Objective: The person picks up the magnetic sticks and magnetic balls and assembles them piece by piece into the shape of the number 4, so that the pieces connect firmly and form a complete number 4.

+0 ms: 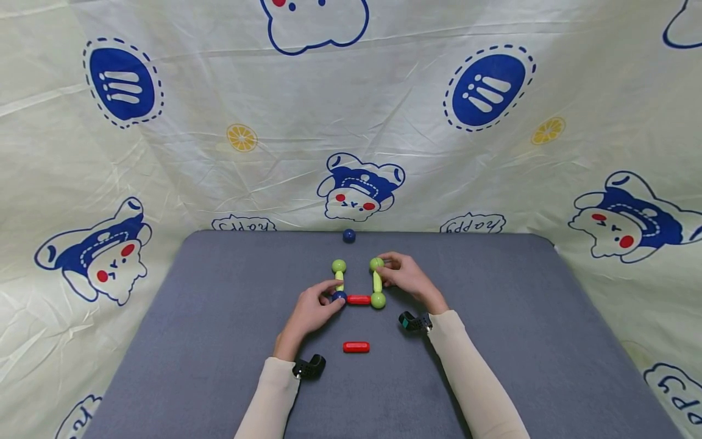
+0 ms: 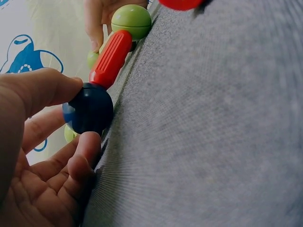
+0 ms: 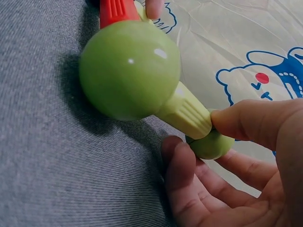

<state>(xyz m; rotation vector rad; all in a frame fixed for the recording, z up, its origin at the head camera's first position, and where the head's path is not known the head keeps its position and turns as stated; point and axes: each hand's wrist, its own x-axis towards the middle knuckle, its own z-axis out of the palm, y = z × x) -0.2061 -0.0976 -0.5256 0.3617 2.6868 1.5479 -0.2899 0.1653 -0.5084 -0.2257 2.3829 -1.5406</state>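
A U-shaped figure of balls and rods lies on the grey table. Its near side is a red rod (image 1: 359,300) between a dark blue ball (image 2: 88,109) on the left and a green ball (image 3: 130,70) on the right. From each of these a yellow-green rod (image 1: 377,281) runs away to a far green ball (image 1: 339,266). My left hand (image 1: 314,311) pinches the blue ball between thumb and fingers. With thumb and fingers my right hand (image 1: 408,277) grips the far right green ball (image 3: 212,144), where the rod meets it.
A loose red rod (image 1: 356,347) lies nearer me, below the figure. Another dark blue ball (image 1: 349,236) sits by the table's far edge. Behind the grey tabletop (image 1: 230,305) hangs a printed pale curtain (image 1: 384,103). Each wrist wears a black band (image 1: 309,367).
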